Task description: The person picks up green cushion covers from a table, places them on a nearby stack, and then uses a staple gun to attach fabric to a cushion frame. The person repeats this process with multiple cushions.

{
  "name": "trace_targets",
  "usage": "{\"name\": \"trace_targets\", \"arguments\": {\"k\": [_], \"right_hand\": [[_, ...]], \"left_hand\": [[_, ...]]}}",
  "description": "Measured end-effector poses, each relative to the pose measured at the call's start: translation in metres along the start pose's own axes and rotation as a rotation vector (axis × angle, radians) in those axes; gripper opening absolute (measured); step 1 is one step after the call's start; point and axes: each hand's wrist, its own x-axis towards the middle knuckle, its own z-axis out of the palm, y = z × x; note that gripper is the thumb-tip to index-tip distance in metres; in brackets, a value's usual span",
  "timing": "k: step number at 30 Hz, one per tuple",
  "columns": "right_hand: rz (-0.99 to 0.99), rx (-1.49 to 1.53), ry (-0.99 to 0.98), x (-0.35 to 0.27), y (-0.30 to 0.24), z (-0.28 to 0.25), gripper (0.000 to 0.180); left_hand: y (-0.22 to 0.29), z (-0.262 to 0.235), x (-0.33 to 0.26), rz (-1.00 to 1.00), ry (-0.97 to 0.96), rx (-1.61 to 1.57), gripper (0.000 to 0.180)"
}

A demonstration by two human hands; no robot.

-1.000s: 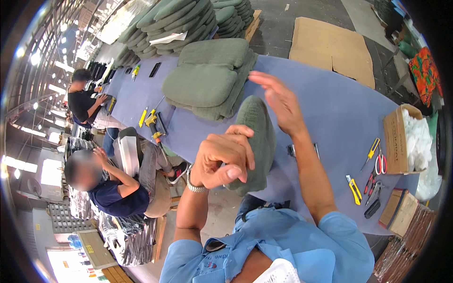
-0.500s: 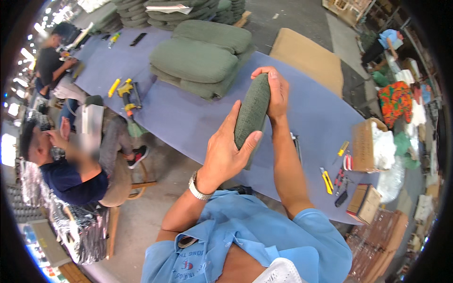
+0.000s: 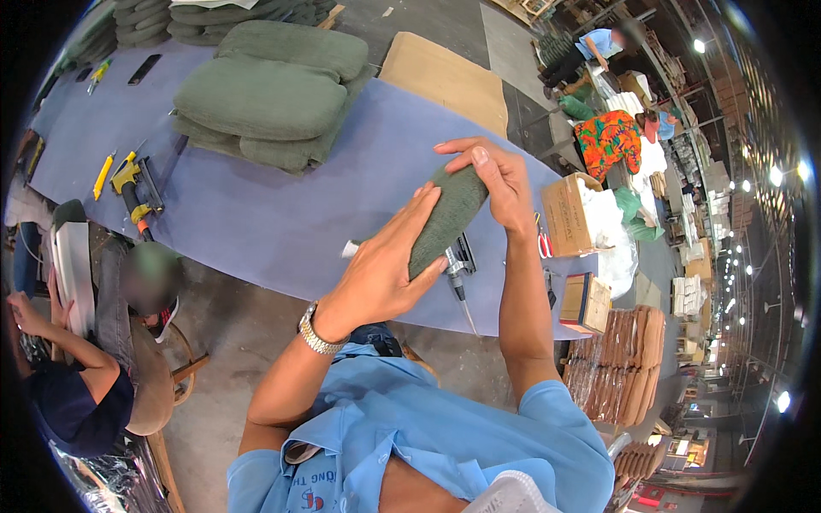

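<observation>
A green fabric-covered cushion (image 3: 451, 215) is held up on edge over the table, tilted away from me. My left hand (image 3: 383, 267) grips its near left side, thumb on one side and fingers along the other. At the far end, my right hand (image 3: 503, 184) curls round the cushion's tip, with some fingers raised. Beyond my hands lies a stack of similar green cushions (image 3: 272, 96). A silver and black air tool (image 3: 459, 272) with a hose rests on the table, partly behind my left hand.
The blue-grey tabletop (image 3: 256, 231) also carries a yellow staple gun (image 3: 132, 190), a yellow utility knife (image 3: 104, 174), a black phone (image 3: 144, 69), a cardboard box (image 3: 567, 218) and a smaller box (image 3: 586, 305). A seated co-worker (image 3: 77, 393) is at the left. Brown board (image 3: 449, 81) lies beyond the table.
The view has swung to the right. The cushion's broad face has turned more into view, and the right hand's fingers have lifted partly from its tip.
</observation>
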Motion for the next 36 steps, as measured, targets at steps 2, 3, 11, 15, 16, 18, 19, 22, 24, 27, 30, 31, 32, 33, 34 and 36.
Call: {"name": "trace_targets", "arguments": {"k": [2, 3, 11, 15, 16, 18, 19, 22, 24, 27, 30, 31, 32, 33, 34, 36], "right_hand": [[-0.013, -0.049, 0.021, 0.005, -0.001, 0.004, 0.037], [-0.034, -0.036, 0.106, 0.002, 0.005, 0.015, 0.038], [-0.403, 0.330, 0.420, 0.007, 0.035, 0.070, 0.034], [-0.334, 0.209, 0.438, -0.009, 0.006, 0.096, 0.031], [-0.123, 0.110, 0.395, -0.020, -0.001, 0.101, 0.034], [0.063, 0.053, 0.374, -0.054, 0.045, 0.116, 0.037], [0.142, 0.020, 0.369, -0.069, 0.072, 0.123, 0.039], [0.115, -0.119, 0.387, -0.105, 0.107, 0.127, 0.040], [0.144, -0.132, 0.409, -0.122, 0.114, 0.128, 0.038], [0.080, -0.211, 0.475, -0.137, 0.126, 0.129, 0.037], [0.100, -0.305, 0.550, -0.160, 0.143, 0.130, 0.036], [0.138, -0.284, 0.563, -0.166, 0.148, 0.130, 0.037], [0.176, -0.261, 0.576, -0.175, 0.152, 0.130, 0.037], [0.213, -0.235, 0.589, -0.179, 0.159, 0.131, 0.037], [0.207, -0.157, 0.635, -0.186, 0.169, 0.134, 0.040], [0.371, 0.145, 0.683, -0.204, 0.195, 0.139, 0.042]], "left_hand": [[-0.001, -0.003, 0.003, -0.078, -0.003, -0.041, 0.079], [-0.003, -0.006, 0.003, -0.121, -0.014, -0.058, 0.080], [-0.008, -0.030, -0.021, -0.130, 0.003, -0.044, 0.082], [0.005, -0.062, -0.057, -0.179, -0.086, 0.035, 0.081], [0.012, -0.072, -0.071, -0.251, -0.080, 0.095, 0.081], [0.026, -0.090, -0.107, -0.416, -0.108, 0.156, 0.081], [0.028, -0.098, -0.124, -0.507, -0.123, 0.173, 0.081], [0.028, -0.112, -0.175, -0.662, -0.116, 0.252, 0.078], [0.025, -0.112, -0.194, -0.720, -0.108, 0.280, 0.077], [0.017, -0.109, -0.217, -0.728, -0.078, 0.315, 0.075], [0.013, -0.103, -0.228, -0.706, -0.035, 0.357, 0.073], [0.011, -0.103, -0.233, -0.686, -0.003, 0.333, 0.072], [0.006, -0.102, -0.241, -0.666, 0.029, 0.308, 0.070], [0.002, -0.101, -0.246, -0.644, 0.061, 0.286, 0.069], [0.000, -0.099, -0.250, -0.651, 0.088, 0.279, 0.068], [-0.008, -0.096, -0.254, -0.659, 0.140, 0.264, 0.065]]}}
